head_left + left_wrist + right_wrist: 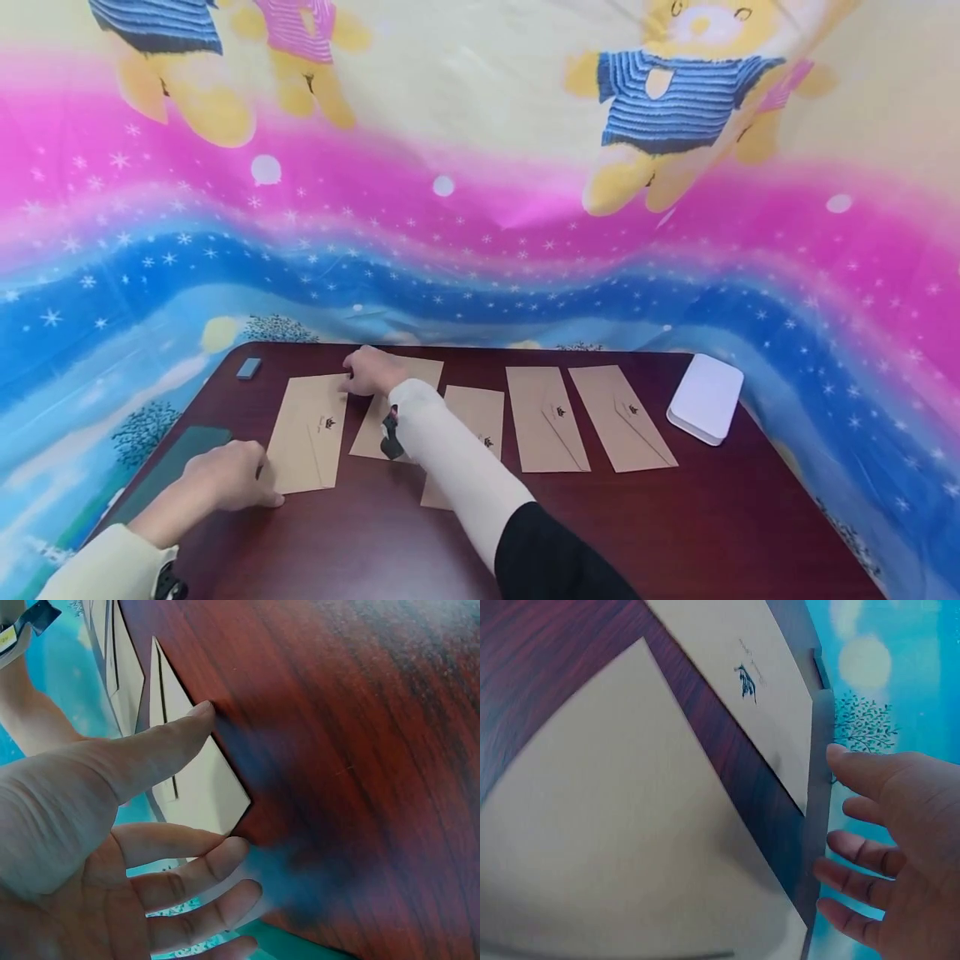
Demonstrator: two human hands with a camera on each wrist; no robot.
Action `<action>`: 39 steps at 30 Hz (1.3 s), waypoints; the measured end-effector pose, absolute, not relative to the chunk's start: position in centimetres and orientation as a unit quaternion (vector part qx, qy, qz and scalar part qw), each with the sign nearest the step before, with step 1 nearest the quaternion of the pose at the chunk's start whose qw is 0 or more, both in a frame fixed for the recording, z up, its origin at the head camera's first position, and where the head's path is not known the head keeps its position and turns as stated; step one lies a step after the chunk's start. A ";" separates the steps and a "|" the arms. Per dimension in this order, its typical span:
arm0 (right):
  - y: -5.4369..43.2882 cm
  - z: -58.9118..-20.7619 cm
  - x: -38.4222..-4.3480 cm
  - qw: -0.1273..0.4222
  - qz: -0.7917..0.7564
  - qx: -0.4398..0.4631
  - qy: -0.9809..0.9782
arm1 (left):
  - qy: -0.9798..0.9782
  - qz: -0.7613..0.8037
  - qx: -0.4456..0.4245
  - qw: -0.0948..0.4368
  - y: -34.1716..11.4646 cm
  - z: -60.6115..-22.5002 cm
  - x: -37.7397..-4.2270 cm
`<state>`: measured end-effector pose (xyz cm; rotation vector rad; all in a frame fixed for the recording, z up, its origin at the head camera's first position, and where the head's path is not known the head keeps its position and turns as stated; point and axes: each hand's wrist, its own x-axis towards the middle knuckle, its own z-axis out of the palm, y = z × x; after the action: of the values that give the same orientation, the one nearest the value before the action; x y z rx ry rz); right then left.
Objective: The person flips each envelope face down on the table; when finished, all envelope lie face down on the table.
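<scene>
We are looking at a cartoon-bear fabric backdrop in pink, blue and cream (465, 192), rising beyond the leftmost tan paper envelope (300, 433), from which we are taking every place; under it is spreading a glossy red-brown wooden table (712, 517). To the envelope's left is lying a dark green flat object (161, 471), partly hidden. The envelope itself is running lengthwise away from us, its far end leaning slightly right, while four matching tan paper envelopes (547, 429) are lying to its right, two partly covered by the right arm. Well to its right is sitting a white rounded box (708, 396). The left hand (228, 477) is the closer one, so we are finding the envelope just to that hand's right: its fingers are extending unclenched, the thumb crossing the envelope's edge and a fingertip meeting a near corner. The right hand (375, 371) is hovering by the far right corner, fingers loose and grasping nothing; whether it is touching there, we cannot tell. Beyond the envelope and to its left is resting a small blue-grey block (248, 368). On the envelope's face we are making out a small black printed crown (330, 423) with a script line beside it, too fine for us to read; no brand is showing legibly.
</scene>
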<state>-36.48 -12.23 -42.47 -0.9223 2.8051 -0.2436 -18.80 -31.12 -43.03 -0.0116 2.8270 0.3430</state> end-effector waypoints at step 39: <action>-15.0 -44.8 -39.2 0.115 -0.101 -0.237 0.959 | 0.989 0.103 0.019 0.109 -30.0 -43.7 -18.6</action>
<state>-39.16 -15.00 -44.80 -0.6951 2.8105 -0.2961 -18.60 -30.02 -43.75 0.0559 2.9070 0.3024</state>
